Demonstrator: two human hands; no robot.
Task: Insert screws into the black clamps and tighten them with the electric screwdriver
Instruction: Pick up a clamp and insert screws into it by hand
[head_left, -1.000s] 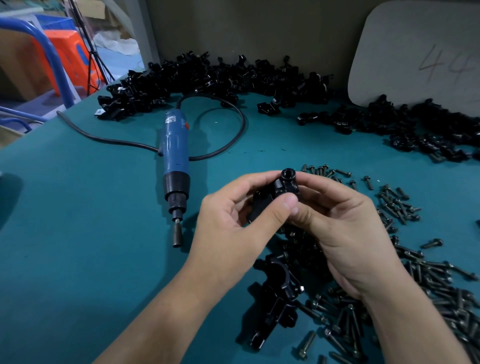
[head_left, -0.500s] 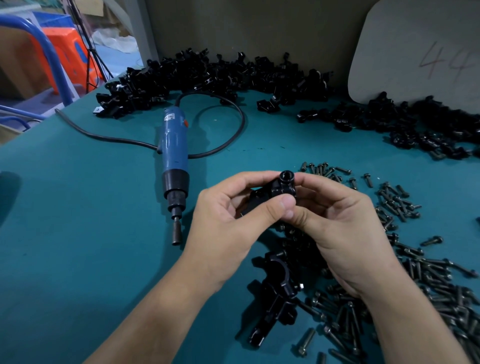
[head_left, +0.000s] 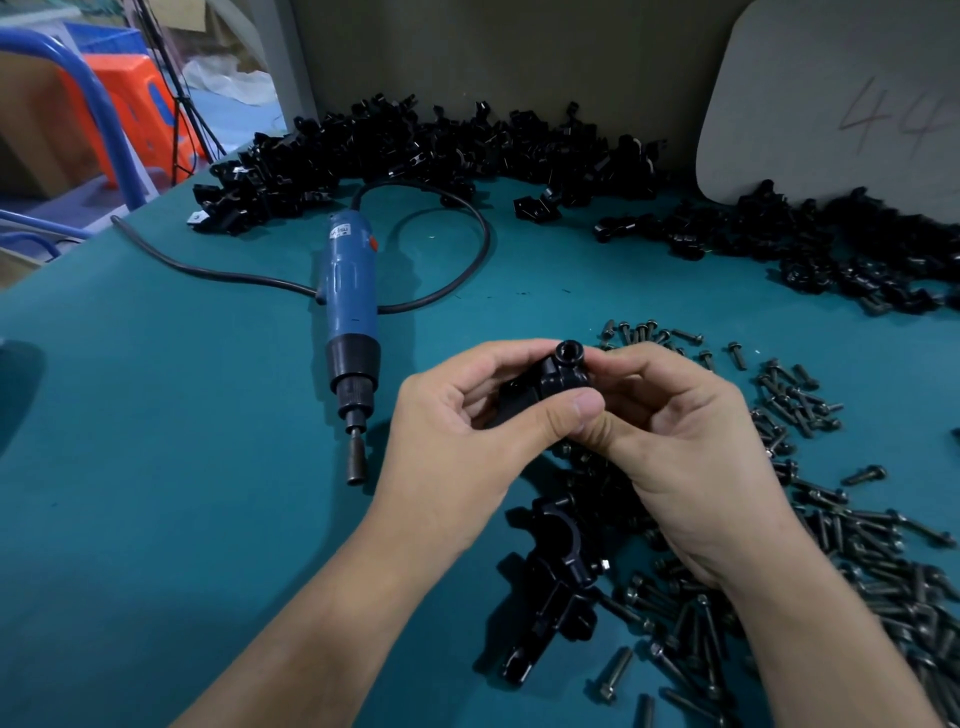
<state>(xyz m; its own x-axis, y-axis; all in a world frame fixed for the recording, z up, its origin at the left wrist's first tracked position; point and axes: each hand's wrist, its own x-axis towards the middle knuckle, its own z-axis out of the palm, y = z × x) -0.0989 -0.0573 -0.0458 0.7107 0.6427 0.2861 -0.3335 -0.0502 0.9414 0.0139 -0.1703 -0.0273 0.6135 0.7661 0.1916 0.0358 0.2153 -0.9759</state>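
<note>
1. Above the table (head_left: 156, 467), you're holding one clamp (head_left: 558, 382) between both hands.
2. Your left hand (head_left: 457, 447) curls round its left side, with the thumb pressed across the front.
3. Your right hand (head_left: 691, 452) pinches its right side, and its round top pokes up past your fingertips.
4. Your screwdriver (head_left: 349, 306) lies to the left, untouched.

Black clamp (head_left: 558, 382): raised off the worktop (head_left: 156, 415), pinched between left hand (head_left: 467, 441) and right hand (head_left: 691, 441). A socket-head screw (head_left: 568, 351) stands in its upper end, head proud. Nearer clamps (head_left: 558, 566) lie on the worktop below the hands. Heaped clamps (head_left: 415, 150) line the far edge. Loose screws (head_left: 857, 540) are scattered to the right. Electric screwdriver (head_left: 349, 306): blue body, black collar, lying flat at left, bit toward the person, untouched.
</note>
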